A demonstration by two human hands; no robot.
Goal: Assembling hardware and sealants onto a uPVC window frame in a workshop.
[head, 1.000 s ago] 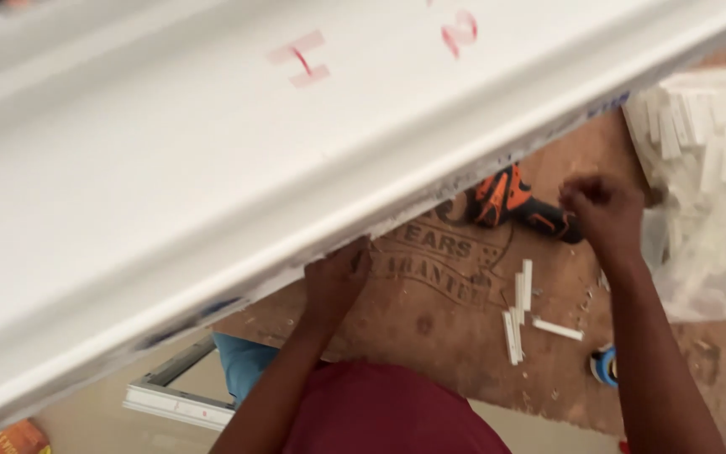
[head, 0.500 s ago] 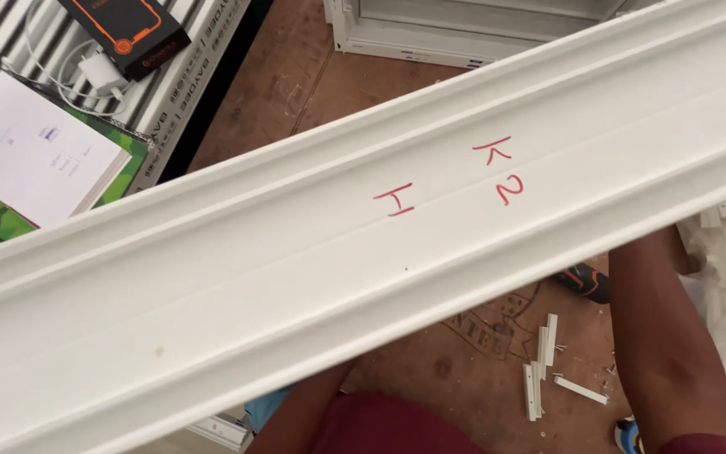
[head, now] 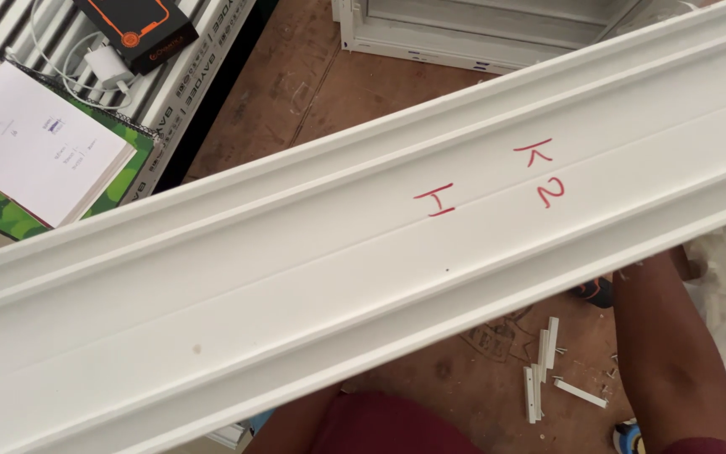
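Profile: a long white ribbed profile (head: pixel 338 277) fills the head view, held up above the brown tabletop (head: pixel 430 387) and crossing the whole picture.
Long axis: it runs on a slant, from the lower left corner up to the upper right corner; both ends lie out of frame, so which end leads cannot be told.
Face: the broad grooved face is turned up at the camera, with red handwritten marks (head: pixel 489 181) near the middle.
Right arm: the right forearm (head: pixel 665 353) rises from the lower right and goes in behind the lower edge of the profile.
Right grip: hidden behind the profile, so I cannot tell whether it is closed on the piece or only bracing it.
Left arm: just a sliver of the left forearm (head: pixel 296 420) shows at the bottom edge, beside the maroon garment (head: pixel 388 429).
Left grip: out of sight under the profile; no telling how it stands.
Handling, by my reckoning: stiff and light for its length, smooth and likely slippery, with thin ribs that could chip; hold it under the long edges, hands well apart, to stop it swinging.
Below: short white offcuts (head: pixel 544 370) lie on the tabletop.
Upper left: an open notebook (head: pixel 35 147), a black and orange box (head: pixel 128 25) and a white charger (head: pixel 107 63).
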